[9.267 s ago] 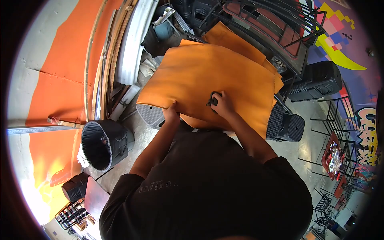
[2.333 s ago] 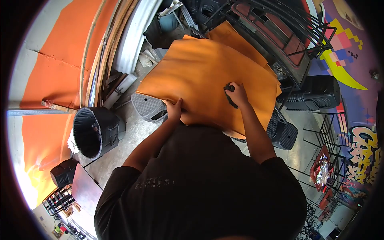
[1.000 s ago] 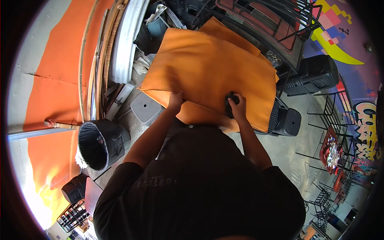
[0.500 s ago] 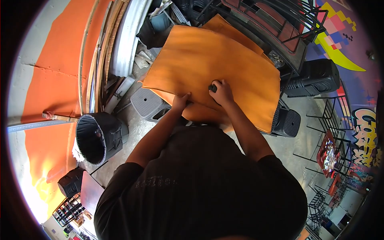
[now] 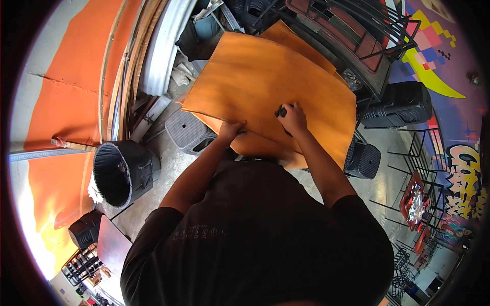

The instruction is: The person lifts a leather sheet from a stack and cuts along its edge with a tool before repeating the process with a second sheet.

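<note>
A large orange-brown sheet [image 5: 255,71], like leather or thin board, spreads in front of me. My left hand [image 5: 232,130] is at its near left edge, fingers closed on the edge, with the fingertips partly hidden. Over the middle of the sheet, my right hand [image 5: 293,120] is wrapped round a small black object [image 5: 280,110]; its kind does not show. Below my hands, the near part of the sheet hangs or folds down towards my body. Another orange-brown sheet [image 5: 286,33] lies partly hidden behind the far edge.
Grey plastic stools [image 5: 185,131] stand left and right [image 5: 363,160] of the sheet. A black-lined bin [image 5: 138,171] is at left, near leaning wooden strips [image 5: 135,66]. Stacked tables with metal legs [image 5: 347,30] are at the far right, beside a black speaker-like box [image 5: 400,104].
My right hand has moved slightly right across the sheet with the black object. My left hand stays at the edge. The view has shifted a little.
</note>
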Available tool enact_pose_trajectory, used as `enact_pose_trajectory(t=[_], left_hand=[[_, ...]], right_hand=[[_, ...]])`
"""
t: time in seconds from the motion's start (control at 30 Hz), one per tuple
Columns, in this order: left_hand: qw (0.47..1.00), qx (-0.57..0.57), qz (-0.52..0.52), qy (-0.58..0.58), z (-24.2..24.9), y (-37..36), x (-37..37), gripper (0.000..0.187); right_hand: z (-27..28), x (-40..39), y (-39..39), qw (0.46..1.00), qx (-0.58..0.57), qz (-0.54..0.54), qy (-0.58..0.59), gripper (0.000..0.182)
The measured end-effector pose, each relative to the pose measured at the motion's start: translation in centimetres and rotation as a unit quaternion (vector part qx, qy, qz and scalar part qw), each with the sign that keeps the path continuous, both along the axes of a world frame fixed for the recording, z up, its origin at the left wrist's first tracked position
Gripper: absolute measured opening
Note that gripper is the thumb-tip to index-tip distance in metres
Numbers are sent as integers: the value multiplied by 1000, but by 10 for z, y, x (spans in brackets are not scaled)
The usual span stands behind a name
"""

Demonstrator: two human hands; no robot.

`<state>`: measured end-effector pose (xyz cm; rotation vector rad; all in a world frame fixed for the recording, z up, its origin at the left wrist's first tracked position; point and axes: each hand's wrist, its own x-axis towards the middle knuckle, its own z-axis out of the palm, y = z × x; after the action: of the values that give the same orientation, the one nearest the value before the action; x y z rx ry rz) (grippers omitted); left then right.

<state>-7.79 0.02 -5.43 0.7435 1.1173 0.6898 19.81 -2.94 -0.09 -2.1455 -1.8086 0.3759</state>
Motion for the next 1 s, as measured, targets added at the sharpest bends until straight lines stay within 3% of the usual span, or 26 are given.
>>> enact_pose_trajectory(t=[0.13, 0.23, 0.4, 0.53, 0.63, 0.8, 1.0], left_hand=[[1000, -15, -6, 9, 1, 2, -2, 42], [999, -28, -26, 27, -7, 7, -2, 39], [996, -49, -44, 53, -6, 10, -5, 34], [998, -19, -36, 44, -9, 5, -5, 35], [998, -13, -40, 42, -12, 6, -7, 37], [999, 1, -31, 20, -13, 4, -4, 39], [999, 2, -44, 2, -22, 6, -9, 41]], right_hand=[[-2, -26, 23, 999, -16, -36, -3, 34], [-14, -51, 9, 994, 16, 97, 46, 33], [-4, -59, -23, 987, -17, 136, 83, 33], [4, -23, -24, 988, -7, 127, 87, 32], [6, -2, 7, 997, -45, 56, 27, 32], [-2, -23, 38, 1000, 0, -19, -13, 32], [-12, -53, 2, 990, 25, 119, 72, 32]])
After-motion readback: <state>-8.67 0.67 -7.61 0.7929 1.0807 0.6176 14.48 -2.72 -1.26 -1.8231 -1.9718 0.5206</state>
